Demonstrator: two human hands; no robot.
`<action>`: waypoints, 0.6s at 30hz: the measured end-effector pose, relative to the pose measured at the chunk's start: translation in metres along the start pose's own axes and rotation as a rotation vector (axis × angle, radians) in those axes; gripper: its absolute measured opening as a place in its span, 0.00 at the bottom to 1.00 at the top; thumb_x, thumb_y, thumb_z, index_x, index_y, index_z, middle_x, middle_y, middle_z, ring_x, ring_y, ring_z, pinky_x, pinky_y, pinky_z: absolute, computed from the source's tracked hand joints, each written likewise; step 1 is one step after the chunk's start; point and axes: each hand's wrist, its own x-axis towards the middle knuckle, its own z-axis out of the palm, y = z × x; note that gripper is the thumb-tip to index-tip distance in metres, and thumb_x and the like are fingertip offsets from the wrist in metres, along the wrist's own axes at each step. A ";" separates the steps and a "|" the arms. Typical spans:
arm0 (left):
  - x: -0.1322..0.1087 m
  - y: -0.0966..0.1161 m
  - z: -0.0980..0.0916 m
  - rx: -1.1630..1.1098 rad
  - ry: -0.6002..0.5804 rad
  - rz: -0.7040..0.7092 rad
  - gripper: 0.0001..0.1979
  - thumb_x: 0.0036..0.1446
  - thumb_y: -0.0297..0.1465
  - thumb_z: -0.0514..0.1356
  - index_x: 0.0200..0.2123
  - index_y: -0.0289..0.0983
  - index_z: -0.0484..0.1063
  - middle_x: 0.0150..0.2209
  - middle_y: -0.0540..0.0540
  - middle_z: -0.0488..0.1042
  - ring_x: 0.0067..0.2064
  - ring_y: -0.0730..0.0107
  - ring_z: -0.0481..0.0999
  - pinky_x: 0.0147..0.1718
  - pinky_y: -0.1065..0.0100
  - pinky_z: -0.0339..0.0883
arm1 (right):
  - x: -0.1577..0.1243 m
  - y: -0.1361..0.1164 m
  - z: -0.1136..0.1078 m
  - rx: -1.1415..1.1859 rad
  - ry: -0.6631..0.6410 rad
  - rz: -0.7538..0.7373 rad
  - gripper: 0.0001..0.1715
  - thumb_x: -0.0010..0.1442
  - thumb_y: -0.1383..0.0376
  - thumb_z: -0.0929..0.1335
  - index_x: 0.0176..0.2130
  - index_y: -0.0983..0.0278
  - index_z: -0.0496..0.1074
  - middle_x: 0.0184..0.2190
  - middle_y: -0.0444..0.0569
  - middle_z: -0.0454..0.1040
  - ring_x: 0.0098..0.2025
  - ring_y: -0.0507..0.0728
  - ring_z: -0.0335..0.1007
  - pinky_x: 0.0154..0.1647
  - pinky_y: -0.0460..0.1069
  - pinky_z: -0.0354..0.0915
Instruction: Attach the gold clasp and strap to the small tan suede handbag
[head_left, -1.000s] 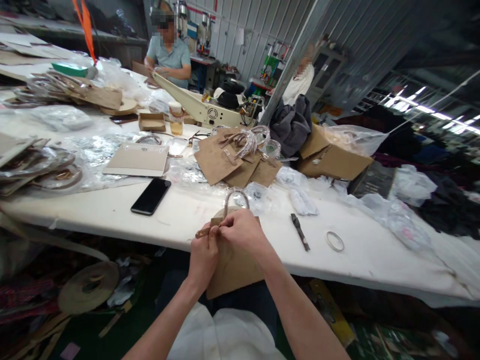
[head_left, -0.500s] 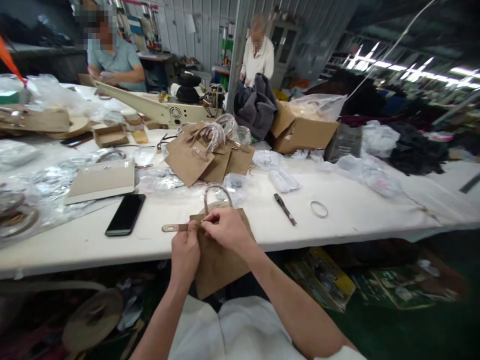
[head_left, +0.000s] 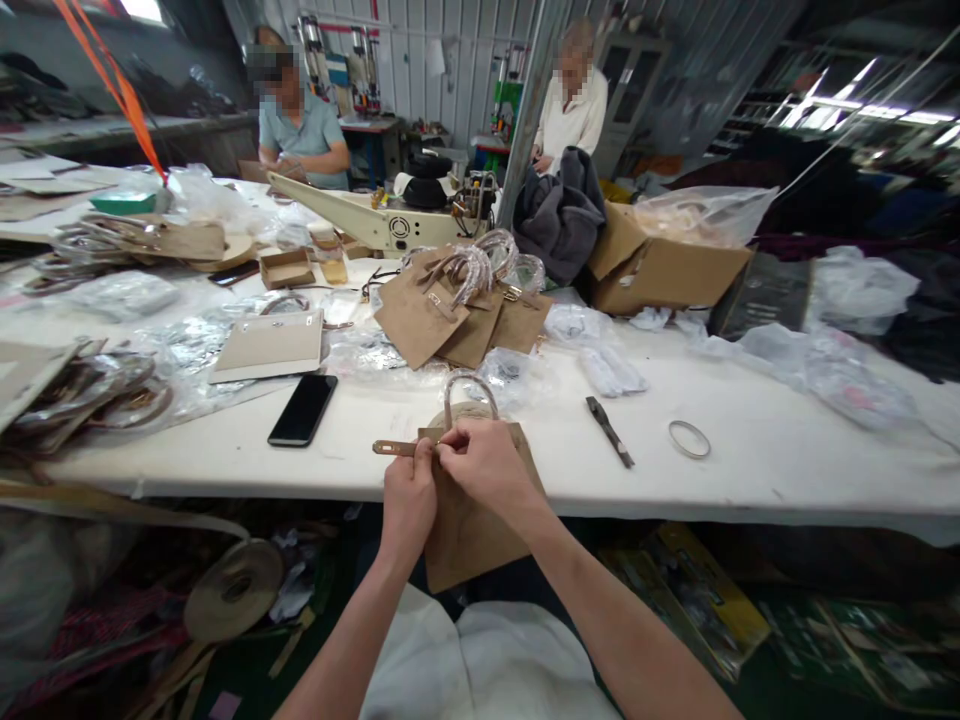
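A small tan handbag [head_left: 472, 525] hangs over the near edge of the white table [head_left: 750, 470], its wrapped loop handle [head_left: 470, 385] standing up behind my hands. My left hand [head_left: 409, 500] is closed on the bag's top edge, beside a narrow tan strap [head_left: 394, 448] that sticks out to the left. My right hand [head_left: 487, 462] pinches the strap at the bag's top, fingertips meeting the left hand's.
A black phone [head_left: 303, 410], a beige flap piece [head_left: 270, 345], a pile of finished tan bags [head_left: 457, 310], a dark metal tool [head_left: 609, 431] and a metal ring [head_left: 689, 439] lie on the table. Cardboard box [head_left: 660, 270] and sewing machine [head_left: 375, 215] stand behind; two people work beyond.
My hands stay on the bag's top; the strap now sticks out further left than a second ago. The view has swung about, while the hands hold the same grip.
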 end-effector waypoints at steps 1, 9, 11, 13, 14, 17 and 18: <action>0.000 0.000 -0.001 -0.002 0.005 -0.003 0.27 0.73 0.49 0.54 0.29 0.36 0.75 0.28 0.42 0.77 0.32 0.58 0.74 0.29 0.65 0.60 | 0.001 0.000 0.000 0.052 -0.015 0.029 0.04 0.56 0.71 0.74 0.31 0.63 0.83 0.30 0.50 0.84 0.32 0.58 0.82 0.37 0.50 0.76; -0.001 0.001 -0.009 -0.063 0.000 -0.047 0.28 0.73 0.51 0.55 0.27 0.37 0.72 0.26 0.44 0.73 0.30 0.61 0.71 0.27 0.66 0.59 | 0.001 0.019 -0.010 0.539 -0.224 0.228 0.19 0.53 0.56 0.81 0.37 0.68 0.81 0.27 0.50 0.83 0.28 0.56 0.82 0.31 0.48 0.79; 0.000 0.000 -0.009 -0.085 0.019 -0.052 0.28 0.73 0.51 0.55 0.27 0.37 0.72 0.26 0.44 0.73 0.31 0.61 0.71 0.27 0.66 0.59 | -0.003 0.018 -0.009 0.505 -0.179 0.194 0.18 0.56 0.56 0.80 0.37 0.67 0.81 0.28 0.51 0.84 0.28 0.56 0.83 0.31 0.47 0.79; 0.001 -0.001 -0.008 -0.096 0.036 -0.043 0.28 0.73 0.51 0.55 0.27 0.37 0.72 0.26 0.44 0.74 0.31 0.61 0.71 0.27 0.66 0.59 | -0.007 0.016 -0.006 0.487 -0.100 0.158 0.16 0.58 0.56 0.79 0.39 0.66 0.82 0.29 0.50 0.84 0.29 0.57 0.84 0.31 0.47 0.79; 0.001 -0.001 -0.008 -0.094 0.036 -0.036 0.28 0.73 0.51 0.55 0.28 0.37 0.73 0.26 0.44 0.74 0.31 0.61 0.71 0.27 0.66 0.59 | -0.008 0.014 -0.003 0.486 -0.072 0.143 0.16 0.59 0.56 0.78 0.40 0.66 0.82 0.30 0.50 0.84 0.29 0.57 0.84 0.31 0.47 0.79; 0.001 0.001 -0.008 -0.082 0.029 -0.011 0.28 0.74 0.51 0.54 0.29 0.37 0.73 0.27 0.44 0.76 0.32 0.61 0.72 0.29 0.66 0.60 | -0.011 0.011 0.003 0.465 -0.041 0.123 0.16 0.60 0.56 0.78 0.42 0.65 0.84 0.32 0.51 0.85 0.31 0.59 0.85 0.32 0.49 0.80; 0.000 0.003 -0.008 -0.079 0.029 -0.002 0.28 0.74 0.51 0.54 0.29 0.37 0.73 0.28 0.43 0.76 0.31 0.61 0.72 0.29 0.66 0.60 | -0.012 0.009 0.004 0.442 -0.031 0.111 0.15 0.61 0.56 0.77 0.42 0.65 0.85 0.32 0.51 0.86 0.31 0.59 0.85 0.33 0.49 0.80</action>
